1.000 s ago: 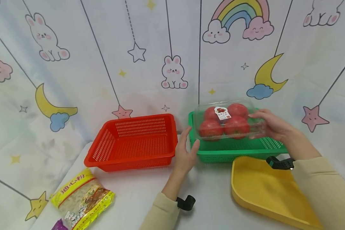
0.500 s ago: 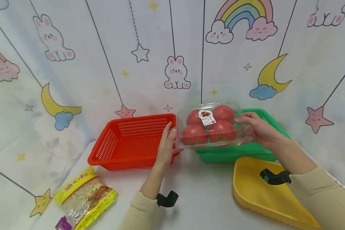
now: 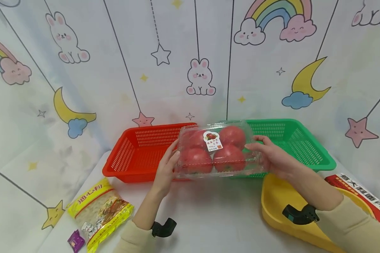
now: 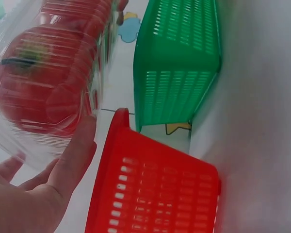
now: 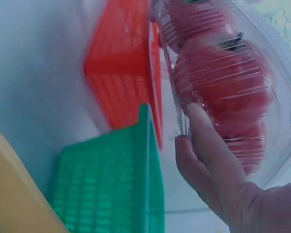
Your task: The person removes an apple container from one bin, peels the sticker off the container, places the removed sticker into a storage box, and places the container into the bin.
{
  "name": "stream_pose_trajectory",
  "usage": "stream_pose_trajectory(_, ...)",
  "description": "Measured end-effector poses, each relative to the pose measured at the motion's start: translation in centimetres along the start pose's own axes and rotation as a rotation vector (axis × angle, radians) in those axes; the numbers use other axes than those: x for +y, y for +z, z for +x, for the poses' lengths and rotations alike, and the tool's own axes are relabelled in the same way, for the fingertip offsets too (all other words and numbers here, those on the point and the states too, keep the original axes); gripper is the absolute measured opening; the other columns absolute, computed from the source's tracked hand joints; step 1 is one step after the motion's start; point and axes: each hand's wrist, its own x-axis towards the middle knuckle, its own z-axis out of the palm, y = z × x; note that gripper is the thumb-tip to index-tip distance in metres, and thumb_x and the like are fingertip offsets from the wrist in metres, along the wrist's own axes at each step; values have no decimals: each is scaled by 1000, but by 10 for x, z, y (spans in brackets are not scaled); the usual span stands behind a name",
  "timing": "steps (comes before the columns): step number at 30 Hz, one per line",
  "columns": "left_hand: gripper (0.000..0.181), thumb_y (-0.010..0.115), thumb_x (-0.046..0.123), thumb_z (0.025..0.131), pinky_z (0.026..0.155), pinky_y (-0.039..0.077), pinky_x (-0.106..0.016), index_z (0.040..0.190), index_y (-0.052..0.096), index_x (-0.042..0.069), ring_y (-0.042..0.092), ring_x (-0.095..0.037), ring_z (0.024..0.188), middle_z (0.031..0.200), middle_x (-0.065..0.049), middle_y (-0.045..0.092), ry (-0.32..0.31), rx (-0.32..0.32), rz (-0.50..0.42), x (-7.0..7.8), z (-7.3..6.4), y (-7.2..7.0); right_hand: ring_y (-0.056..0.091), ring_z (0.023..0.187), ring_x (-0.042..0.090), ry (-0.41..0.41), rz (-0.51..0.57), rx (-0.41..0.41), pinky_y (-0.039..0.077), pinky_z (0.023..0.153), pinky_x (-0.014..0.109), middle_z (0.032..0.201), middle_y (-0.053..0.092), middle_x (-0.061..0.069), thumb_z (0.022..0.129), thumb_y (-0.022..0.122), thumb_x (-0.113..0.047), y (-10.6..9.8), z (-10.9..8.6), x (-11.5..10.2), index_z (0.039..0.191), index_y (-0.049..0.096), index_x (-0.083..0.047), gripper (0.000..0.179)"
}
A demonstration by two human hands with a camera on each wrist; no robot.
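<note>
A clear plastic box of round red fruits [image 3: 229,158], with a white label on its lid, hangs in the air above the table. Wrinkled clear plastic shows over the fruits [image 4: 43,82] in the left wrist view. My left hand [image 3: 164,173] holds the box's left end, thumb on the near side and fingers along its edge. At the other end my right hand [image 3: 277,160] grips the box, its thumb against the plastic [image 5: 218,165] in the right wrist view. Behind the box, a red basket [image 3: 130,174] and a green basket [image 3: 316,165] are partly hidden.
A yellow tray [image 3: 272,200] lies at the front right, partly under my right forearm. Beside it is a red package [image 3: 367,196] with white lettering. A yellow bag of pasta [image 3: 101,212] and a small purple packet [image 3: 76,241] lie at the left.
The box of red fruits has moved left, from over the green basket to between the two baskets. My left hand, first apart from it, now holds its left end.
</note>
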Motion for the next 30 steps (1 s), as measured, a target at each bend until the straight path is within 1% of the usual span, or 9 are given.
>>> stream_pose_trajectory(2, 59, 48, 32, 103, 99, 49, -53, 158, 33, 22, 40, -34, 135, 154, -11, 39, -4, -7, -3, 2, -5, -5, 69, 101, 23, 21, 6, -29, 57, 85, 50, 126, 54, 14, 103, 56, -30, 3, -3, 2, 152, 4, -12, 74)
stream_pose_trajectory(4, 59, 49, 30, 102, 98, 50, -52, 158, 34, 21, 41, -34, 134, 153, -11, 41, -14, -11, 1, 3, -10, -10, 70, 100, 23, 35, -29, -55, 58, 86, 46, 124, 59, 13, 103, 55, -30, 6, -6, 3, 154, 3, -10, 75)
stream_pose_trajectory(7, 58, 49, 29, 102, 97, 51, -50, 158, 35, 19, 44, -36, 132, 152, -13, 42, -25, -26, 9, 5, -19, -17, 69, 93, 21, 58, -152, -84, 59, 82, 36, 117, 63, 10, 104, 53, -34, 8, -11, 4, 154, 6, -7, 74)
stream_pose_trajectory(9, 57, 48, 27, 103, 96, 52, -50, 157, 35, 17, 46, -38, 131, 152, -15, 43, -34, -40, 1, 6, -26, -21, 64, 83, 19, 82, -249, -97, 56, 74, 31, 105, 62, 8, 103, 53, -37, 9, -14, 4, 152, 9, -6, 73)
stream_pose_trajectory(13, 58, 47, 22, 102, 94, 54, -48, 158, 33, 16, 46, -39, 130, 151, -17, 43, -54, -78, -31, 8, -41, -25, 50, 76, 18, 115, -363, -132, 52, 69, 32, 96, 54, 9, 103, 54, -40, 11, -20, 8, 150, 15, -5, 70)
stream_pose_trajectory(19, 69, 56, 22, 96, 90, 55, -51, 159, 30, 21, 41, -40, 133, 155, -16, 37, -72, -131, -32, 14, -59, -30, 55, 68, 19, 96, -399, -185, 58, 78, 39, 80, 54, 4, 102, 58, -33, 10, -28, 13, 147, 22, 2, 67)
stream_pose_trajectory(21, 74, 59, 24, 94, 88, 56, -51, 160, 27, 22, 42, -41, 133, 156, -18, 35, -89, -156, -25, 15, -63, -32, 61, 70, 22, 98, -402, -189, 58, 80, 39, 84, 59, 5, 102, 59, -32, 9, -30, 15, 148, 22, 2, 68)
stream_pose_trajectory(25, 78, 61, 26, 93, 80, 59, -49, 161, 23, 21, 52, -43, 126, 155, -26, 34, -116, -227, -16, 16, -70, -40, 69, 84, 29, 94, -390, -200, 58, 80, 40, 105, 67, 14, 101, 61, -31, 11, -34, 21, 149, 20, 4, 72)
stream_pose_trajectory(30, 80, 62, 26, 95, 76, 60, -49, 162, 18, 17, 61, -41, 115, 152, -32, 33, -130, -297, -13, 11, -79, -48, 63, 73, 23, 120, -357, -205, 58, 76, 39, 95, 64, 9, 100, 62, -31, 14, -36, 34, 149, 20, 5, 73)
